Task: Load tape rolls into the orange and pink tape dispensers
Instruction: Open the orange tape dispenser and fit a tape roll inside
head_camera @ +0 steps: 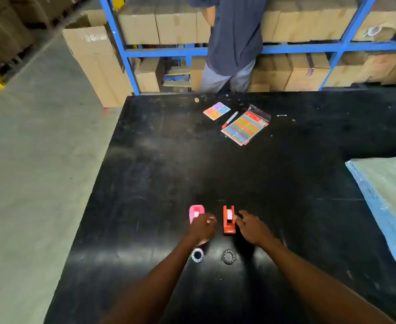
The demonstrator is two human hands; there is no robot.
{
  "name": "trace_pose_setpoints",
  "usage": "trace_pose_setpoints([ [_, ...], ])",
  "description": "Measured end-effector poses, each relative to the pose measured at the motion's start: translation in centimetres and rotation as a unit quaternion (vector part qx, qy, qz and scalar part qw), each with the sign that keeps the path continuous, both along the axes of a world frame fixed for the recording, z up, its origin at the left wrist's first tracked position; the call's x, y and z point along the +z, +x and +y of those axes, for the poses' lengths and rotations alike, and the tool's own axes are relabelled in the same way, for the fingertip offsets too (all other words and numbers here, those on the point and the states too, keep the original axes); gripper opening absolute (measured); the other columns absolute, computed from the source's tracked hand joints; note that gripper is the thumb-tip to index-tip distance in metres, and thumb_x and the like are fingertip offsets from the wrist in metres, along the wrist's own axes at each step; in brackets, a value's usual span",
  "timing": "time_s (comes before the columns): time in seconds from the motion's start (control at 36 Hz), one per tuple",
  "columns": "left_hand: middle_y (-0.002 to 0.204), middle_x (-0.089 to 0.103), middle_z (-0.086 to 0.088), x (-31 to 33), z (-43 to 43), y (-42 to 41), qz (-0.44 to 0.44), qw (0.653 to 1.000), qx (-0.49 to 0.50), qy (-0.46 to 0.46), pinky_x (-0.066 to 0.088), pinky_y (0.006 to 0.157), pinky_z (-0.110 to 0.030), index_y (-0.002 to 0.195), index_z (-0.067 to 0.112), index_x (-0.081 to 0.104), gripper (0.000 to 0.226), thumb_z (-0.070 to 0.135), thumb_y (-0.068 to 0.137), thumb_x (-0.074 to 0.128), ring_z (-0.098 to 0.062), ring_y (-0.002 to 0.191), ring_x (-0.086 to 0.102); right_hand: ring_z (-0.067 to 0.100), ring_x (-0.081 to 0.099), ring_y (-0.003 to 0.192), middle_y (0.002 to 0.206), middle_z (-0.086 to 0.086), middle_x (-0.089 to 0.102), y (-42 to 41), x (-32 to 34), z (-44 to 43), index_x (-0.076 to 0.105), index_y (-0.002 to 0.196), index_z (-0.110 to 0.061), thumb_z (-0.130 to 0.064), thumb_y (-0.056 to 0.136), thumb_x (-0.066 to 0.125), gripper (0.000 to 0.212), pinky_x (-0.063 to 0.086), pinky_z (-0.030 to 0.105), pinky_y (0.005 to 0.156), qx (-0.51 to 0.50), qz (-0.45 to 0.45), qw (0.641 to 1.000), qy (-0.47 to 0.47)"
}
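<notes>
Black table (145,183), no legible writing; left hand (201,228) on pink dispenser (196,212), right hand (250,228) beside orange dispenser (228,219), grips unclear.

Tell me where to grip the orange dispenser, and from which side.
Judging by its narrow, upright body, pinch the orange dispenser across its two flat side walls, coming from above. The right hand is already beside it; the left hand is at the pink dispenser.

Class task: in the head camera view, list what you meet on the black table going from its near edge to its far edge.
Two tape rolls → orange tape dispenser → colourful striped packet → red marker → small coloured card.
</notes>
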State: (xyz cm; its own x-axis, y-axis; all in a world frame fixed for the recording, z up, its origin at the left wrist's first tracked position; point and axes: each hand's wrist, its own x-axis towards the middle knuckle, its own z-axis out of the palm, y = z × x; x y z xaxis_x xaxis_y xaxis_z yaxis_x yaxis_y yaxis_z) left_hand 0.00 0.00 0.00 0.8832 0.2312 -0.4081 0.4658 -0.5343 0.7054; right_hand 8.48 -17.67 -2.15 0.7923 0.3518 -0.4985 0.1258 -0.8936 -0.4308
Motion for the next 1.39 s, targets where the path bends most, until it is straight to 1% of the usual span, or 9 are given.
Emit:
trace_pose_setpoints([
  [0.17,0.104,0.070,-0.027,-0.1,-1.8,2.5,0.019,1.000,-0.010,-0.016,0.045,0.077,-0.036,0.095,-0.006,0.065,0.026,0.005,0.098,0.041,-0.041,0.098,0.064,0.028,0.021,0.151,0.164,0.013,0.024,-0.5,-1.2,1.0,0.022,0.157,-0.012,-0.042,0.107,0.027,0.059,0.019,0.038,0.120,-0.037,0.033,0.998,0.032],
  [0.28,0.114,0.071,-0.021,-0.9,-2.6,3.7,0.032,0.998,-0.007,-0.053,0.046,0.083,-0.031,0.118,0.005,0.065,0.031,0.013,0.100,0.041,-0.035,0.101,0.066,0.035,0.043,0.136,0.148,0.018,0.040,-0.2,-2.0,1.2,0.026,0.156,-0.018,-0.042,0.107,0.026,0.055,0.035,0.041,0.109,-0.026,0.023,0.999,0.038],
  [0.39,0.107,0.072,-0.023,-2.2,-3.1,4.0,0.041,0.998,0.004,-0.053,0.051,0.083,-0.039,0.113,0.006,0.066,0.028,0.018,0.100,0.044,-0.038,0.097,0.068,0.033,0.057,0.111,0.118,0.014,0.050,-0.1,-3.1,1.1,0.036,0.151,-0.026,-0.045,0.105,0.028,0.050,0.044,0.039,0.098,-0.052,0.018,0.996,0.076],
  [0.58,0.105,0.075,-0.011,-2.8,-3.8,3.5,-0.012,0.983,0.099,-0.151,0.057,0.087,-0.040,0.120,0.014,0.067,0.026,0.020,0.100,0.051,-0.023,0.092,0.072,0.018,0.061,0.116,0.130,0.002,0.066,-0.9,-1.4,1.0,0.053,0.141,-0.027,-0.045,0.105,0.038,0.043,0.041,0.025,0.089,-0.110,0.011,0.975,0.194],
  [0.75,0.110,0.070,-0.003,-2.1,-4.0,3.0,-0.040,0.961,0.140,-0.233,0.053,0.061,-0.016,0.120,0.014,0.058,0.026,0.023,0.096,0.062,-0.012,0.081,0.069,0.016,0.068,0.104,0.112,-0.006,0.072,-1.0,-1.1,0.7,0.057,0.122,-0.034,-0.054,0.099,0.045,0.032,0.050,0.032,0.086,-0.152,0.026,0.961,0.229],
  [0.92,0.122,0.069,-0.007,-1.5,-4.1,2.8,-0.032,0.957,0.100,-0.270,0.056,0.071,-0.026,0.130,0.022,0.053,0.040,0.031,0.094,0.065,-0.020,0.093,0.071,0.008,0.057,0.117,0.130,-0.015,0.058,-1.1,0.0,0.1,0.037,0.142,-0.043,-0.055,0.101,0.039,0.043,0.043,0.033,0.099,-0.152,0.052,0.951,0.263],
  [1.03,0.117,0.072,-0.008,-2.4,-3.8,2.8,-0.004,0.961,0.057,-0.269,0.057,0.091,-0.053,0.141,0.031,0.044,0.065,0.059,0.085,0.064,-0.028,0.103,0.072,0.008,0.059,0.119,0.133,-0.014,0.059,-1.3,0.8,-0.1,0.037,0.140,-0.047,-0.052,0.103,0.035,0.038,0.043,0.032,0.099,-0.126,0.056,0.951,0.277],
  [1.19,0.127,0.066,-0.002,-0.3,-4.0,2.2,-0.007,0.947,0.041,-0.318,0.056,0.095,-0.049,0.144,0.028,0.043,0.047,0.037,0.099,0.053,-0.021,0.111,0.069,0.009,0.064,0.109,0.124,-0.011,0.063,-1.6,2.1,-0.1,0.041,0.133,-0.046,-0.057,0.102,0.033,0.034,0.047,0.034,0.096,-0.119,0.056,0.947,0.292],
  [1.39,0.099,0.074,0.007,-1.0,-3.2,2.3,-0.013,0.943,0.084,-0.322,0.057,0.080,-0.038,0.129,0.033,0.053,0.032,0.019,0.101,0.053,-0.018,0.087,0.071,0.014,0.060,0.111,0.121,-0.008,0.061,-0.6,2.4,-0.9,0.046,0.136,-0.032,-0.041,0.105,0.038,0.033,0.042,0.033,0.099,-0.160,0.037,0.940,0.298],
])
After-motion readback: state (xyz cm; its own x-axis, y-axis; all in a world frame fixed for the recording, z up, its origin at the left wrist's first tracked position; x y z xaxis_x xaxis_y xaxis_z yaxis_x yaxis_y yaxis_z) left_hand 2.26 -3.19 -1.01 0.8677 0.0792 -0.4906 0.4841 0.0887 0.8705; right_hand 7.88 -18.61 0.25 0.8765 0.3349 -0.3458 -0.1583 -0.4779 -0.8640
